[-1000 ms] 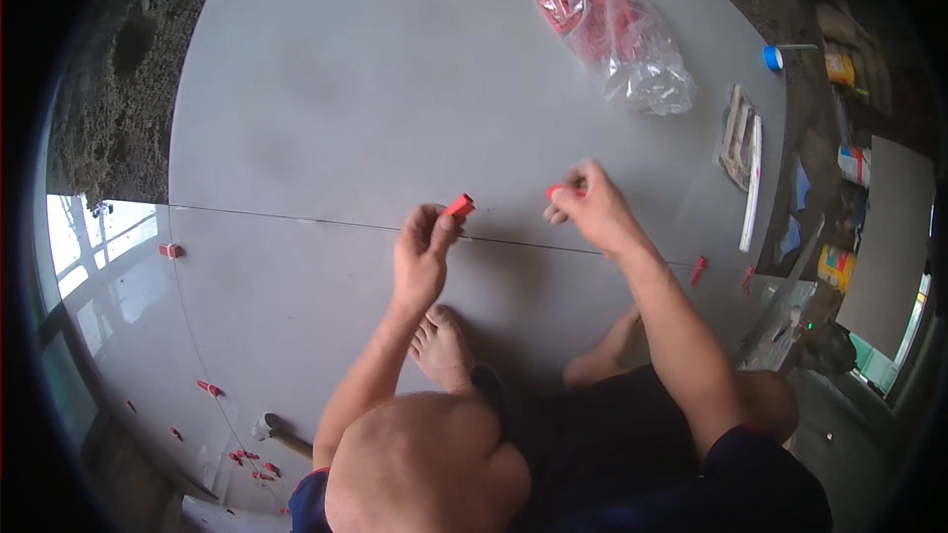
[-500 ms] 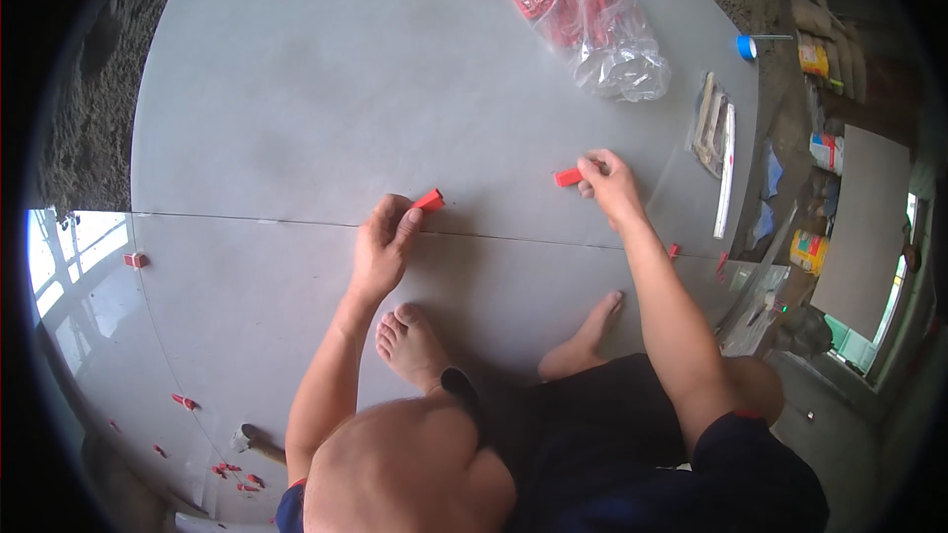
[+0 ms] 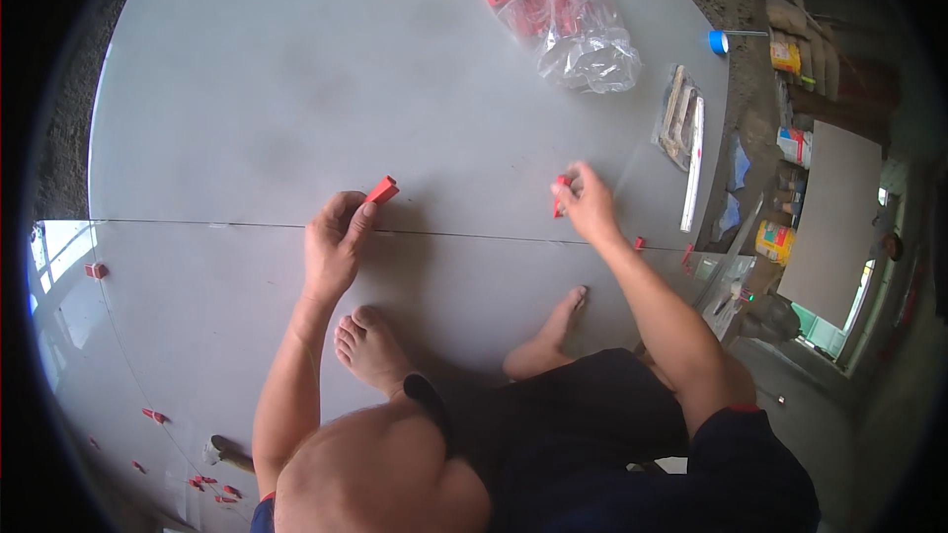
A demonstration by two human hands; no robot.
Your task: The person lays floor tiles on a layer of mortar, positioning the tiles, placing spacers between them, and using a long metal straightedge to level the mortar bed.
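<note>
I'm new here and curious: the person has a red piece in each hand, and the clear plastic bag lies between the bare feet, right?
Not quite: the clear plastic bag isn't between the bare feet; the head view shows it well beyond them, near the picture's top. The left hand and right hand do each hold a red piece.

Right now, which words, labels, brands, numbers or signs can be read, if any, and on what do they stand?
None can be read.
Yellow packages: markings too small, blurred.
White package between them: likewise unreadable.
Red wedge in left hand, red wedge in right hand: no lettering visible.
</note>
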